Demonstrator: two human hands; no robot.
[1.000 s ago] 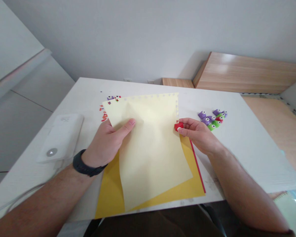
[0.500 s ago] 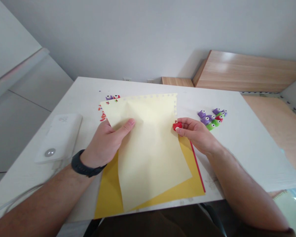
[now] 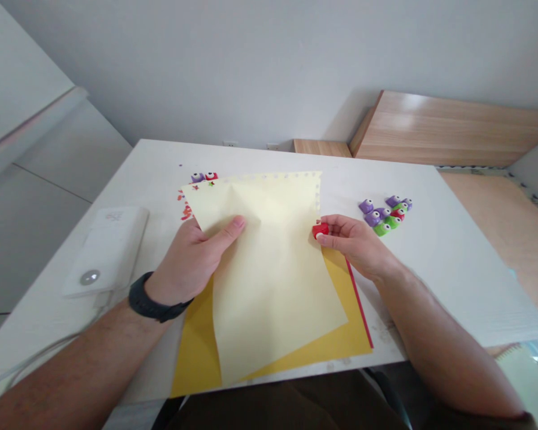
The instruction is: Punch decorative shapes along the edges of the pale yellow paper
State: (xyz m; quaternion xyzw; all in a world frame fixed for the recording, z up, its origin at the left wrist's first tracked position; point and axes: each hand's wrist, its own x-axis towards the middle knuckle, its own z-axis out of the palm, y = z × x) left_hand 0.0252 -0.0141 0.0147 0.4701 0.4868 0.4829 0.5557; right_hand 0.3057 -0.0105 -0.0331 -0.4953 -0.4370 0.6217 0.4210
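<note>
A pale yellow sheet of paper (image 3: 273,280) is raised at a tilt over the table, with small shapes punched along its top and upper right edges. My left hand (image 3: 201,248) grips it from the left, thumb on top and the other fingers hidden underneath. In my right hand (image 3: 352,239) a small red craft punch (image 3: 320,230) is pinched between thumb and fingers, at the sheet's right edge. Whether the paper lies inside its slot I cannot tell. Beneath the sheet is a darker yellow sheet (image 3: 195,352), with a red edge (image 3: 359,304) showing at right.
Several purple, green and red craft punches (image 3: 383,218) cluster at the right of the white table (image 3: 430,286). Two more punches (image 3: 204,177) sit behind the sheet's top left corner, near orange-red paper bits (image 3: 186,209). A white device (image 3: 110,248) with a cable lies at left.
The red punch and the fingers of my right hand have shifted very slightly left and down along the sheet's edge. My left hand keeps the same hold.
</note>
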